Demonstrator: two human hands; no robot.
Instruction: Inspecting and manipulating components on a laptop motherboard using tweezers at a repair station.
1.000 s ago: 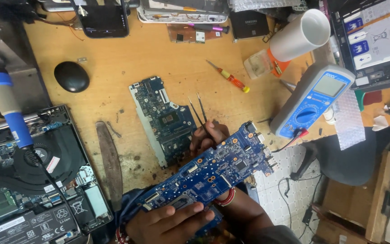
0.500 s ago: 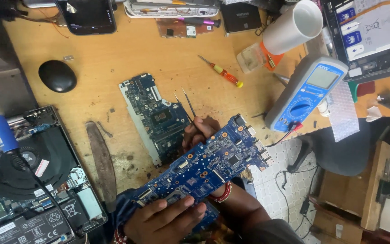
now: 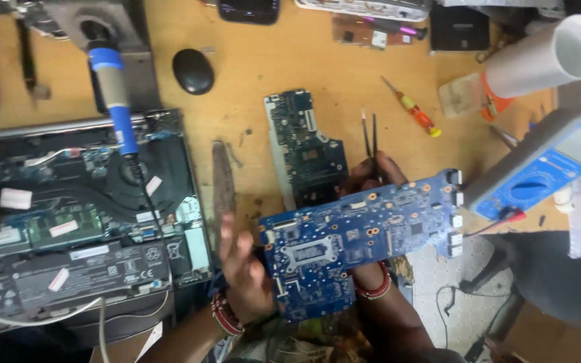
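I hold a blue circuit board [image 3: 364,232] tilted up over the desk's front edge. My left hand [image 3: 245,269] is at the board's lower left edge, fingers stretched upward, thumb side against the board. Behind the board is my right hand [image 3: 371,173], mostly hidden. Its fingers show above the top edge, pinching black tweezers [image 3: 370,134] that point away from me. The right wrist with a red bracelet [image 3: 373,286] shows below the board.
A second, darker circuit board [image 3: 304,144] lies on the wooden desk [image 3: 250,114] just behind. An opened laptop [image 3: 75,215] with a soldering iron [image 3: 112,94] fills the left. A screwdriver [image 3: 411,107], blue multimeter [image 3: 539,171], white roll [image 3: 546,57] and black mouse [image 3: 193,70] lie around.
The blue board has turned closer to level and risen slightly. My left hand has slid from the board's lower front to its left edge. The view has shifted right.
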